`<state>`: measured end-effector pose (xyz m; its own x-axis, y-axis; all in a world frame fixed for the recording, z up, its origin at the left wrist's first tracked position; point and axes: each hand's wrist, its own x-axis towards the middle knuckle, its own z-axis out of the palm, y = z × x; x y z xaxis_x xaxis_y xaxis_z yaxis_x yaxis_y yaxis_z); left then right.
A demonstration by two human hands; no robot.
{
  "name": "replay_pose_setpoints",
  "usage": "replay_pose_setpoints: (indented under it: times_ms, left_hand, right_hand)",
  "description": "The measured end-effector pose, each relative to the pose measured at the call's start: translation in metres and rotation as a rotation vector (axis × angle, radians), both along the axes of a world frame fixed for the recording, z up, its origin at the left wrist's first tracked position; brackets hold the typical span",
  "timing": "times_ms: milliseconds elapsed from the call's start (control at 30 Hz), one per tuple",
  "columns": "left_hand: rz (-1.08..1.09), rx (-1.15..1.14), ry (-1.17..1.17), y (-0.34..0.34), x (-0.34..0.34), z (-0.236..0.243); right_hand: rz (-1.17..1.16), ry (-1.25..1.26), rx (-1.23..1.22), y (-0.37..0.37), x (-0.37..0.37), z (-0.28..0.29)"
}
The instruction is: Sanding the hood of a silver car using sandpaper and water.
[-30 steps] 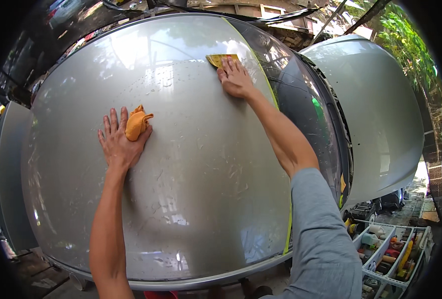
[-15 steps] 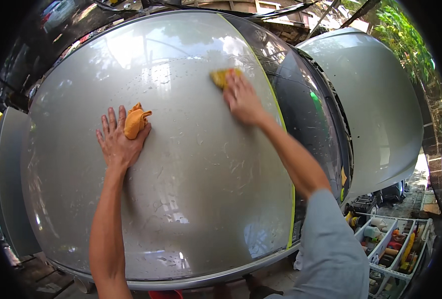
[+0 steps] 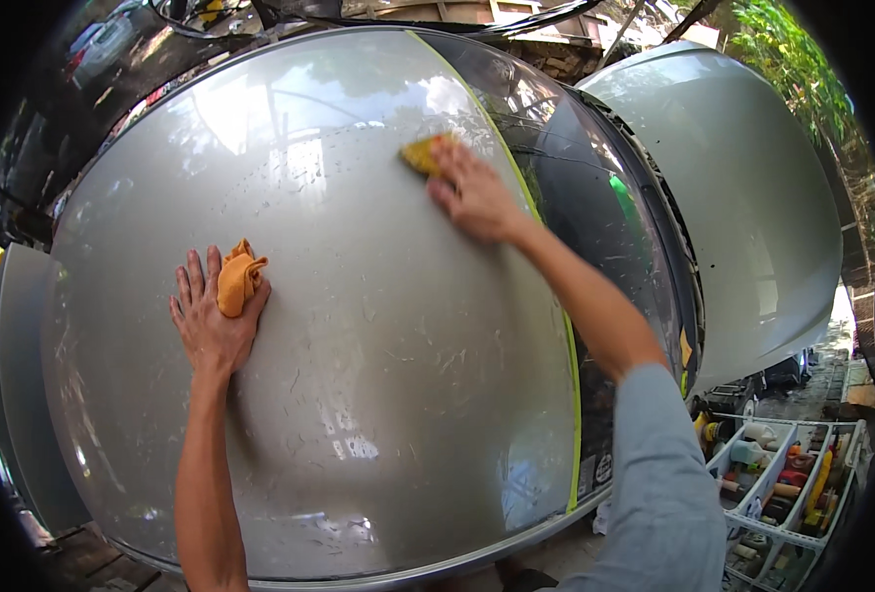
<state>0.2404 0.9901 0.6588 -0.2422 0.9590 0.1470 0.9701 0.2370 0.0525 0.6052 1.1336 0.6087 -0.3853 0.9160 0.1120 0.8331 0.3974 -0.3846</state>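
Note:
Beneath both hands is the wet silver roof panel of a car, speckled with water drops. On the left, my left hand lies on the panel with its fingers stretched out. A crumpled orange cloth is tucked between its thumb and forefinger. Farther up and to the right, my right hand presses a yellow-brown pad, like a sponge, against the panel with its fingertips. Motion blurs the pad and fingers, so its exact kind is unclear. Yellow-green masking tape lines the panel's right edge.
Dark windshield glass adjoins the tape, with the silver hood beyond. At lower right stands a white rack holding bottles and tools. Wooden boards and leafy plants border the far side.
My left hand has slid nearer to me and slightly left, carrying the orange cloth. My right hand and its pad have shifted slightly left. The view has tilted a little.

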Motion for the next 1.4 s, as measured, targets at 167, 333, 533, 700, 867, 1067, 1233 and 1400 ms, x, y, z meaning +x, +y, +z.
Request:
replay_pose_setpoints:
  times_ms: [167, 333, 533, 700, 867, 1067, 1233, 1400]
  left_hand:
    - [0.006, -0.04, -0.012, -0.001, 0.005, -0.005]
    - [-0.015, -0.01, 0.002, -0.005, 0.004, -0.001]
    - [-0.013, -0.024, 0.041, -0.001, -0.008, -0.013]
    - [-0.046, -0.002, 0.035, 0.005, -0.008, -0.017]
    - [-0.047, -0.024, 0.014, 0.015, -0.003, -0.025]
    - [-0.006, -0.04, 0.042, 0.0, -0.02, -0.021]
    - [-0.065, 0.089, -0.256, 0.038, -0.029, -0.041]
    - [-0.292, 0.196, -0.371, 0.015, 0.037, -0.017]
  right_hand:
    - [-0.245, 0.02, -0.026, 0.041, 0.004, -0.029]
    - [-0.137, 0.014, -0.043, 0.026, 0.027, -0.013]
    - [-0.143, -0.044, 0.028, 0.032, 0.023, -0.039]
    - [-0.152, 0.001, 0.039, -0.03, 0.033, -0.024]
    - [-0.222, -0.025, 0.085, -0.019, 0.041, -0.028]
    - [-0.195, 0.028, 0.122, -0.219, 0.026, -0.021]
    - [-0.288, 0.013, 0.17, -0.125, 0.032, -0.023]
    - [0.064, -0.075, 0.138, -0.329, -0.031, -0.006]
